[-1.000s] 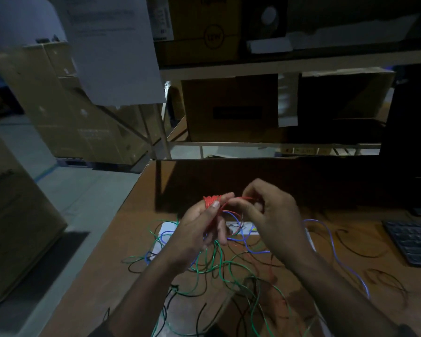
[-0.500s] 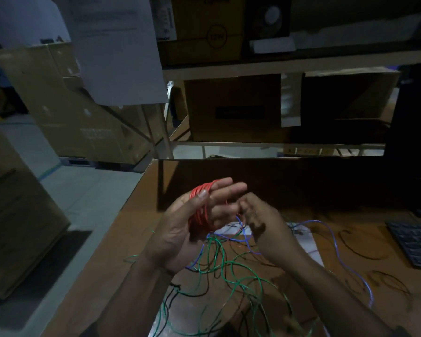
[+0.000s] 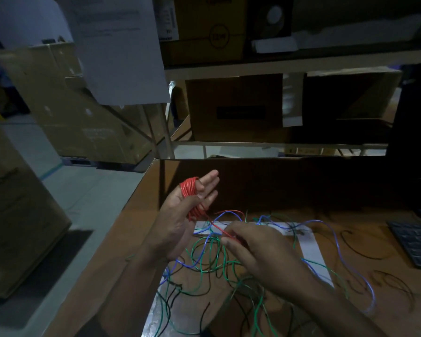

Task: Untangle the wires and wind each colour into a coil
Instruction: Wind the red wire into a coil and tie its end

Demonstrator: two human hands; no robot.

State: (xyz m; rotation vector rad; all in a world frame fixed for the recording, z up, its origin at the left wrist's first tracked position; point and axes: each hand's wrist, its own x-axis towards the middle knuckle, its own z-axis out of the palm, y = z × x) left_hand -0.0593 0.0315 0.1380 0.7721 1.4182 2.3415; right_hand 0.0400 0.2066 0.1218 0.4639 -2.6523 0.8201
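Red wire (image 3: 193,196) is coiled round the straight fingers of the raised left hand (image 3: 180,216), its free run pinched just below by the right hand (image 3: 260,251); winding under way, next wrap needs slack freed from the tangle of green, blue and black wires (image 3: 212,266).

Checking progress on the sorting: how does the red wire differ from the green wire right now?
The red wire is mostly wound in a tight coil around the left hand's straight fingers; the green wire sprawls in loose loops on the table. The red wire's free end is pinched by the right hand; the green wire lies ungripped, tangled with blue and black wires. Both are thin and flexible.
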